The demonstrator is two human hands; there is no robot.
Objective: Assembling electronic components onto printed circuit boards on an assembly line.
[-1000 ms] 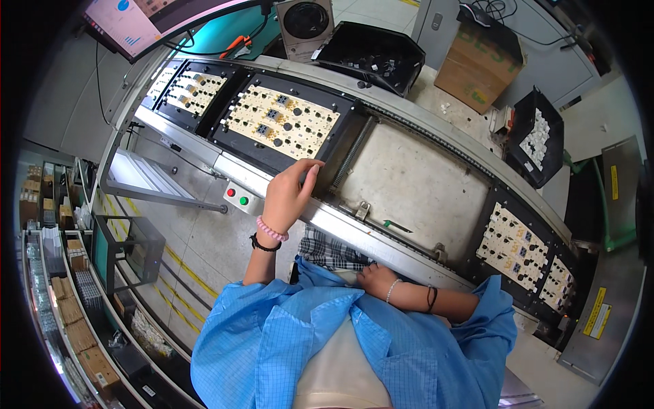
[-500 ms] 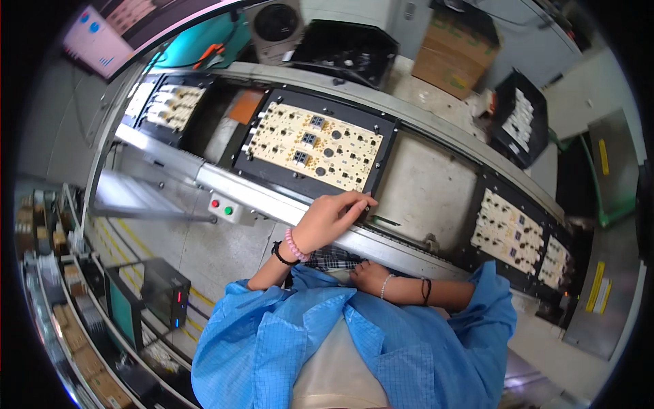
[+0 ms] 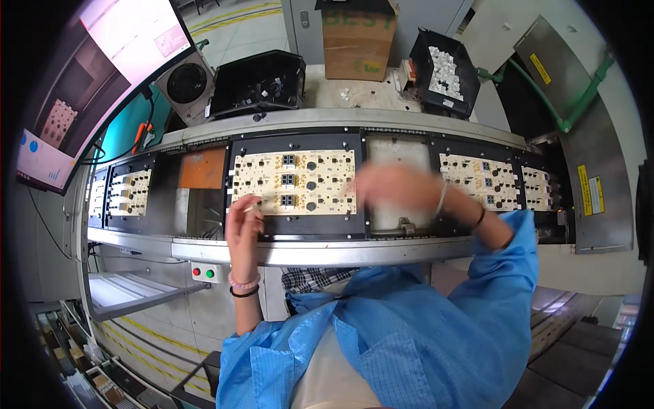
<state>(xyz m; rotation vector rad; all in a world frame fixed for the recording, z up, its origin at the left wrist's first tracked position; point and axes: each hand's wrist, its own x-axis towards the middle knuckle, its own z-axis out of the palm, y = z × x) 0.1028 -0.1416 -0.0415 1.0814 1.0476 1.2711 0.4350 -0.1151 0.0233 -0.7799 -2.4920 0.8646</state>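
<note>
A cream circuit board panel (image 3: 262,183) lies in a black carrier frame (image 3: 320,227) on the conveyor. It bears black two-digit displays (image 3: 289,180) and round black parts (image 3: 311,185). At the panel's lower left corner is my left hand (image 3: 244,225), its fingers bent and drawn together. A pale bit shows at the fingertips, too small to name. My right hand (image 3: 398,187) hangs over the panel's right edge and the gap beside it. Motion smears its fingers, so I cannot make out their state or anything in them.
More framed boards sit on the conveyor, left (image 3: 129,193) and right (image 3: 501,180). Behind the rail (image 3: 327,117) stand a black bin of dark parts (image 3: 255,85), a cardboard box (image 3: 357,48) and a black bin of white parts (image 3: 446,75). A monitor (image 3: 129,48) is upper left; a button box (image 3: 204,273) hangs in front.
The view has turned and levelled. My left hand has gone from the front rail to the panel's lower left corner. My right hand has risen from my waist to the panel's right edge.
</note>
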